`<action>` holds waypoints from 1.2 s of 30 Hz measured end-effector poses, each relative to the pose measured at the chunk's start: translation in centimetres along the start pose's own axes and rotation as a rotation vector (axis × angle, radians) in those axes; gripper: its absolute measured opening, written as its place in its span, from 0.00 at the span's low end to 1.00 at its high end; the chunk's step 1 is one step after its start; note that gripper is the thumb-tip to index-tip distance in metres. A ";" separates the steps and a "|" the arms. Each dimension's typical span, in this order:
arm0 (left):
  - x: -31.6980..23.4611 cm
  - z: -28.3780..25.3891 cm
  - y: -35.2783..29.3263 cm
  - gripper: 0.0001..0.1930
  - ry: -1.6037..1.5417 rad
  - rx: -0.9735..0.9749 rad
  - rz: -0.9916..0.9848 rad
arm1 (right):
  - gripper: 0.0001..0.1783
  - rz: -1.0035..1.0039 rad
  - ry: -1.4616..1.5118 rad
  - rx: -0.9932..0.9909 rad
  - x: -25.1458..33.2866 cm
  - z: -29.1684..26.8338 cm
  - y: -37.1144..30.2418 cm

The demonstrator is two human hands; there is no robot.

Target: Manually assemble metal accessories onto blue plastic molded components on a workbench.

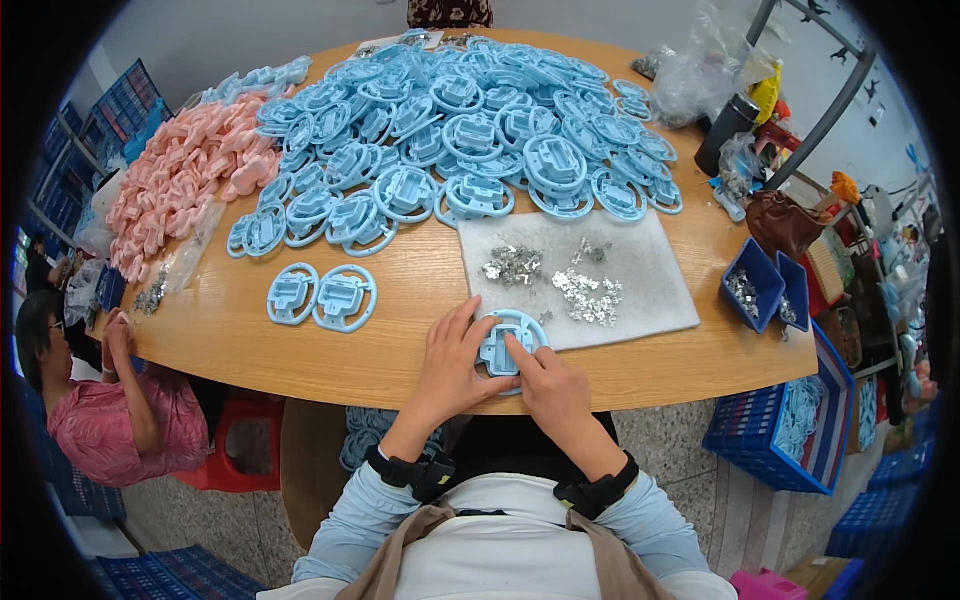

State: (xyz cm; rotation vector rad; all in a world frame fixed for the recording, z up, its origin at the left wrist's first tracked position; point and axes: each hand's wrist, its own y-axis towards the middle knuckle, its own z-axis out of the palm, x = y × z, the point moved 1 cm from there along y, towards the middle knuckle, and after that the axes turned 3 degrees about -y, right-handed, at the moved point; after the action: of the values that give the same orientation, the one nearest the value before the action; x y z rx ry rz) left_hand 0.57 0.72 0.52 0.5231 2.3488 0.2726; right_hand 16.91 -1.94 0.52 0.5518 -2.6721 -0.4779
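A light blue round plastic part, a ring with a boxy recess in its middle, lies at the table's near edge. My left hand is closed on its left side, thumb and forefinger around the rim. My right hand has its forefinger pressed down into the recess, with the other fingers curled in; anything under that fingertip is hidden. Just beyond my hands, small silvery metal pieces lie in loose piles on a white foam sheet. Two more blue parts lie side by side to the left.
A large heap of blue parts covers the table's far side, beside a pile of pink parts. Blue bins with metal pieces stand at the right edge, near a dark bottle. Another person sits at the left.
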 end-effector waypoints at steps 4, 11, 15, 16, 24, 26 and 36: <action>0.0 0.0 0.0 0.36 0.001 0.001 -0.002 | 0.30 0.001 0.012 0.006 0.0 -0.1 0.1; -0.2 -0.3 0.1 0.36 0.003 0.009 -0.004 | 0.30 0.025 0.002 0.029 0.1 0.0 0.1; -0.2 -0.2 0.1 0.36 0.003 0.005 -0.001 | 0.29 0.048 0.014 0.072 0.2 -0.3 0.2; -0.2 -0.2 0.1 0.36 -0.001 0.004 0.000 | 0.29 0.052 0.022 0.087 0.3 -0.5 0.3; 0.0 -0.1 0.1 0.36 0.011 0.004 0.006 | 0.29 0.054 0.012 0.157 0.3 -0.7 0.9; -0.1 -0.2 0.1 0.37 0.011 0.004 0.006 | 0.29 0.053 0.020 0.140 0.2 -0.6 0.8; 0.0 0.0 0.0 0.36 0.014 0.009 0.001 | 0.29 0.066 0.027 0.118 0.2 -0.4 0.7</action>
State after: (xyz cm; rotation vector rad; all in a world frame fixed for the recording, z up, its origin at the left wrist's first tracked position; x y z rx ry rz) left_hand 0.56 0.75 0.55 0.5288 2.3642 0.2671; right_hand 16.68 -1.57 1.23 0.4975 -2.6954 -0.2932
